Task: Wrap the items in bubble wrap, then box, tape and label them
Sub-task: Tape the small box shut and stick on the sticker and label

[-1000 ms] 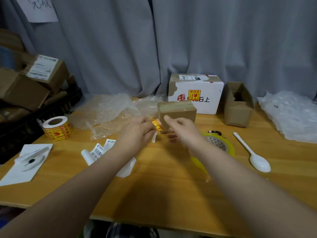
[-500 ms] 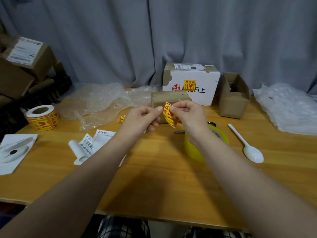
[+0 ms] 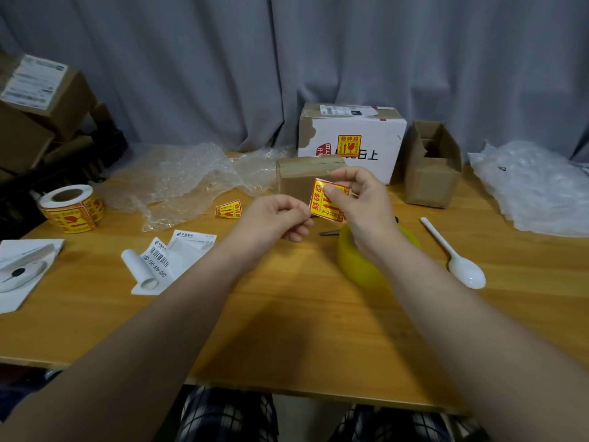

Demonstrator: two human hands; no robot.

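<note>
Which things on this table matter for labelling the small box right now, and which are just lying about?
In use: fragile sticker, pinched by left hand and right hand; small taped brown box; sticker roll.
Lying about: white spoon; yellow tape roll; bubble wrap; loose sticker; open carton; shipping labels.

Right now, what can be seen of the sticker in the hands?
The sticker is a glossy yellow label with a red border, red characters and arrows. Slightly curled, it is held in the air before the brown box. The right hand pinches its upper part; the left hand pinches a lower corner.
</note>
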